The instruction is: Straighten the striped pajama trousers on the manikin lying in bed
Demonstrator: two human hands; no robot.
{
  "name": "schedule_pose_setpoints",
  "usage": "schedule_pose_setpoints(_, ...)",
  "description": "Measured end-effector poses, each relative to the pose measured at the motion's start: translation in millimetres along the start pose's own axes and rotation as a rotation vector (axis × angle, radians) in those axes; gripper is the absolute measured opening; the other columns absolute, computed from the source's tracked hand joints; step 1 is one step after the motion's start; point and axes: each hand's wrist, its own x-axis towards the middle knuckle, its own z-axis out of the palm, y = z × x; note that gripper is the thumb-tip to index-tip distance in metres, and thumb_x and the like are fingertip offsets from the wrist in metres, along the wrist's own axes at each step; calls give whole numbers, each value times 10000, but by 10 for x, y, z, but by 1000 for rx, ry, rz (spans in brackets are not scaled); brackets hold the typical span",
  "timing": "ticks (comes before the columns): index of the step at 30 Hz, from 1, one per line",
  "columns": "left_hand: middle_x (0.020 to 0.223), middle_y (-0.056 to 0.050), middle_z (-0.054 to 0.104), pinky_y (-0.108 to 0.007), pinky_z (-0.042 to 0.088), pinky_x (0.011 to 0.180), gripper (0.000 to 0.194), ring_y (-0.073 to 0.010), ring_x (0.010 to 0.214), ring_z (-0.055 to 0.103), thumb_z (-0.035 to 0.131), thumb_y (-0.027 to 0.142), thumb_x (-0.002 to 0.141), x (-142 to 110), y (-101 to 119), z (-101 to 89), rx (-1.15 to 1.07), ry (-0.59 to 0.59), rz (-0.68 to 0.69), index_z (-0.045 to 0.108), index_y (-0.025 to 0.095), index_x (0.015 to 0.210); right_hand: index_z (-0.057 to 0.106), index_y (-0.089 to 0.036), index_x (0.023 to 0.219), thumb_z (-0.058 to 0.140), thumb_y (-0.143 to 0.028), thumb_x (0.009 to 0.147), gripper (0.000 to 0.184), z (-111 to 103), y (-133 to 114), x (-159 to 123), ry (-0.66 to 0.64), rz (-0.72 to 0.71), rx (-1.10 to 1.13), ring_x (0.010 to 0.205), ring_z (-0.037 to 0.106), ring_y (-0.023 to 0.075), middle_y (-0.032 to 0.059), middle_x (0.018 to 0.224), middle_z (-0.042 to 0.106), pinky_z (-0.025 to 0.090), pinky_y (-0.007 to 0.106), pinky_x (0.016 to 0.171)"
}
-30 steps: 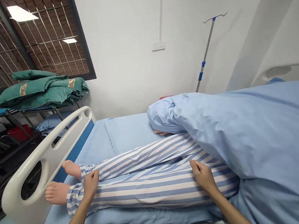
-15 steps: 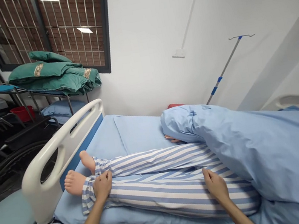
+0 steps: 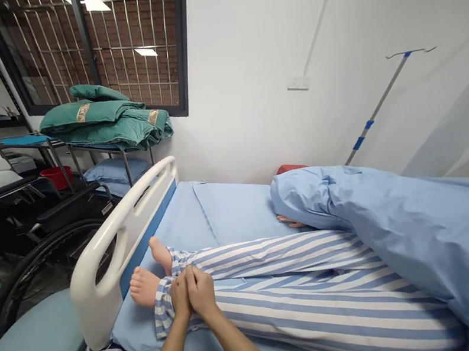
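**Hands:** A person's bare left hand [image 3: 179, 297] and right hand [image 3: 201, 293] meet side by side over the near lower leg of a reclining figure.

**Grip:** Palms and fingers press together, fingertips pointing away from the camera; whether they pinch the cloth between them cannot be told.

**Leg line:** Striped pajama trousers [image 3: 309, 301] run lengthwise along the bed, from the foot end on the left to under the duvet on the right. The hands lie across that long axis near the ankle.

**Nearest:** The left hand is closer to the blue-and-white trouser cuff [image 3: 163, 314] and the mannequin's near foot [image 3: 144, 287]; the far foot [image 3: 161, 255] stands just beyond.

**Bed:** A white plastic footboard [image 3: 109, 262] closes the end of the blue-sheeted mattress [image 3: 236, 211]. A blue duvet [image 3: 406, 231] covers the upper body, a mannequin's hand [image 3: 289, 221] showing at its edge.

**Beyond:** A wheelchair wheel [image 3: 48, 272], folded green blankets [image 3: 103, 119] on a metal rack [image 3: 90, 146], and an IV pole [image 3: 376, 110].
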Motion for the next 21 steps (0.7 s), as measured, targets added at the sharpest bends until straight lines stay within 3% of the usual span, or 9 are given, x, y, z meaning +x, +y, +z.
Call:
schedule_pose_setpoints(3,862,-105,699,-267,379,669,405,-192,774,613,318,367,889,27,-43,52,-10,24,-10,679,184,914,501,-187,578,301,-410,903,443,72,133,13,48,91,7,522,444,128,9,539,534,289,242,518)
schedule_pose_setpoints(6,847,-104,700,-257,381,653,420,-189,774,618,311,380,890,22,-47,92,-28,60,-12,685,190,919,514,-185,574,297,-410,901,452,55,254,37,13,125,-18,539,469,136,22,555,564,296,243,523)
schedule_pose_setpoints(15,907,-107,697,-263,412,687,361,-189,800,616,365,357,860,22,-68,87,-144,62,-8,668,181,945,554,-185,574,278,-399,911,485,65,214,17,31,119,-49,531,499,142,35,567,605,293,247,510)
schedule_pose_setpoints(21,623,-45,629,-265,402,594,406,-164,627,550,373,453,813,176,142,-33,-527,-100,-8,554,172,582,607,-185,629,258,-394,910,495,38,198,40,69,127,27,574,546,162,59,643,659,332,251,528)
